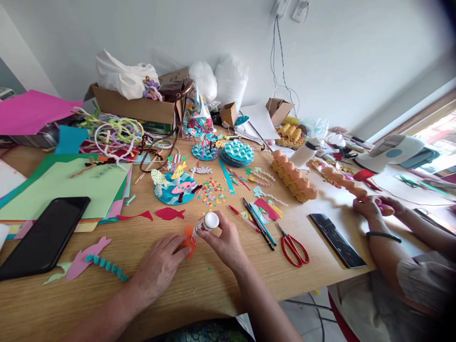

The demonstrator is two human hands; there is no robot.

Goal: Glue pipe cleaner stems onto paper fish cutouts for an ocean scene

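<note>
My right hand (226, 243) is wrapped round a white glue stick (211, 221), tilted with its lower end at a small orange paper cutout (188, 232). My left hand (160, 263) lies low on the table, its fingertips holding the cutout down. The hands partly hide the cutout's shape. Beyond them lie a red paper fish (170, 213) and a scatter of coloured confetti (212, 192). To the left is a pink paper fish (83, 261) beside a curled teal pipe cleaner (107, 267). Red-handled scissors (294, 248) and several pens (259, 223) lie to the right.
A blue wave-patterned disc (167, 194) bears paper fish, with stacked blue discs (237, 154) behind. Phones lie at left (46, 237) and right (337, 240). An egg-carton strip (294, 178) stands near the right side, where another person's hands (370, 209) work on a similar strip.
</note>
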